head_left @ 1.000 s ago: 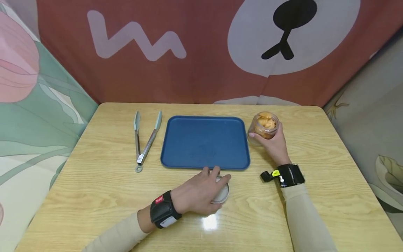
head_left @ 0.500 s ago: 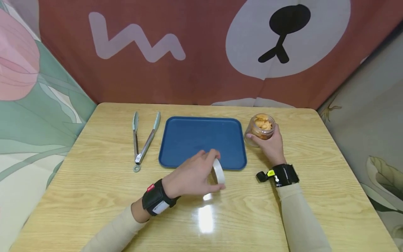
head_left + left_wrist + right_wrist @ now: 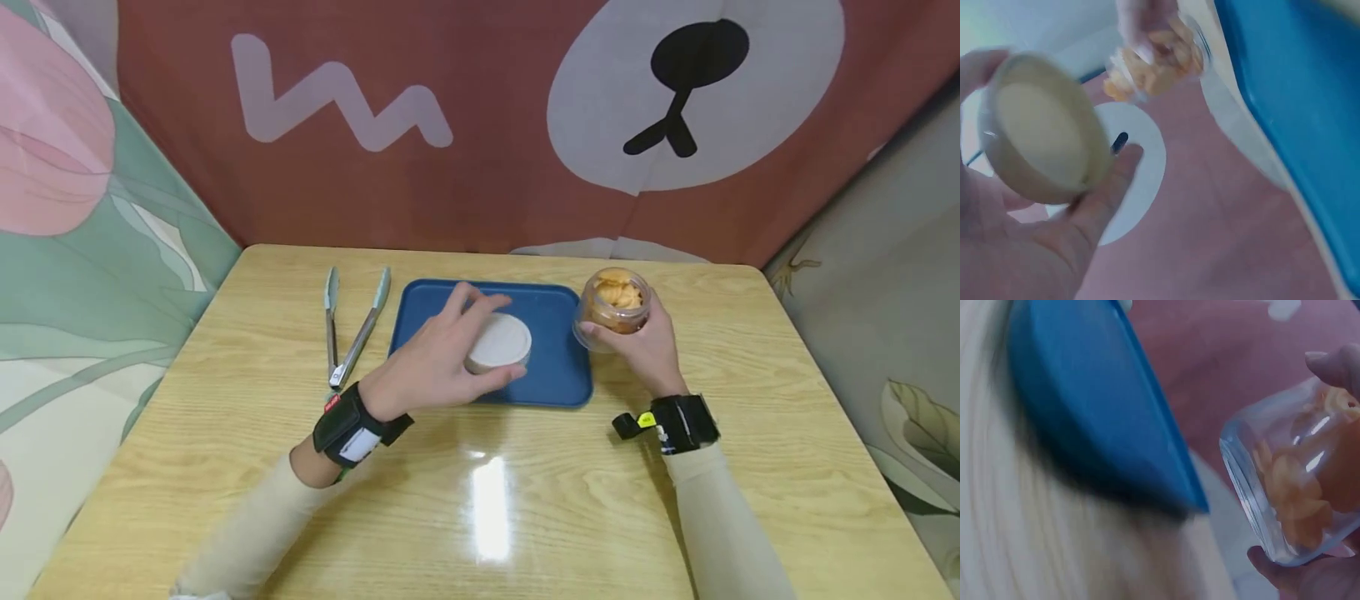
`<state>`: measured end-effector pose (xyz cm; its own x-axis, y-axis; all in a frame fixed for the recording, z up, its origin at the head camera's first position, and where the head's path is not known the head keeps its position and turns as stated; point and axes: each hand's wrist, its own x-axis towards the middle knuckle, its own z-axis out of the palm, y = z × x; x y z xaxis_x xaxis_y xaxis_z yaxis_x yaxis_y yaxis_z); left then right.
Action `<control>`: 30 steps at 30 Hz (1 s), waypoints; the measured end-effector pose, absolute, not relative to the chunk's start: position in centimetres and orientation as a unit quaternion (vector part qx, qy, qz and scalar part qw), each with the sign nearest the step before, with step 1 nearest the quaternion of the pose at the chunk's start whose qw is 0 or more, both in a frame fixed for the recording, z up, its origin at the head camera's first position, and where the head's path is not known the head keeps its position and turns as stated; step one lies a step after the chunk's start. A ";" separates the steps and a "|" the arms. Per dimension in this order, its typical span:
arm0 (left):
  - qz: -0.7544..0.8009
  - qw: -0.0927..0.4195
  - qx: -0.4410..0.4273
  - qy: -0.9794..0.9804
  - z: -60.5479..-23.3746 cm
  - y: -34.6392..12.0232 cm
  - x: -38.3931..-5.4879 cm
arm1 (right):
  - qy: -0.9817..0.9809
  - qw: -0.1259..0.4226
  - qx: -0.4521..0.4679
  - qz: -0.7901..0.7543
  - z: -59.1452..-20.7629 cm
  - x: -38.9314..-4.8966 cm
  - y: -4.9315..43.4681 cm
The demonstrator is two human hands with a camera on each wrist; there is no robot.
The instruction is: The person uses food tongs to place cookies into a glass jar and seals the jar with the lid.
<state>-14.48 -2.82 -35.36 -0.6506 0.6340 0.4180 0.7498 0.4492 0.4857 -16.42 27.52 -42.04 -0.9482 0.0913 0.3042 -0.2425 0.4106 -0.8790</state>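
Note:
In the head view, my left hand [image 3: 438, 358] holds a round white lid [image 3: 501, 340] between thumb and fingers, above the blue tray [image 3: 555, 379]. The left wrist view shows the lid [image 3: 1041, 128] tilted, its rim gripped at the edge. My right hand [image 3: 654, 346] grips a clear jar [image 3: 592, 321] beside the tray's right edge. Orange, chip-like pieces [image 3: 618, 292] fill the jar, whose mouth is uncovered. The right wrist view has the jar [image 3: 1291, 481] with thumb and fingers around its side.
Metal tongs [image 3: 348, 354] with pale blue tips lie spread on the wooden table [image 3: 600, 517], left of the tray; the left wrist overlaps their ring end. A printed cloth [image 3: 487, 192] hangs behind the table's far edge.
My left hand has picked the lid up from the table, turned it over and carried it forward over the tray. The right hand stays on the jar, almost in place.

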 end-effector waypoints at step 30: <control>-0.148 0.094 -0.493 -0.852 -33.0 1.5 -18.1 | -0.826 0.069 0.221 0.515 -40.9 -14.2 20.5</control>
<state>-18.12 1.54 -33.03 -0.4954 0.8126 0.3072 0.8686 0.4690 0.1599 -14.19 20.52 -40.86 -0.8932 -0.2936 0.3407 -0.4351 0.3727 -0.8196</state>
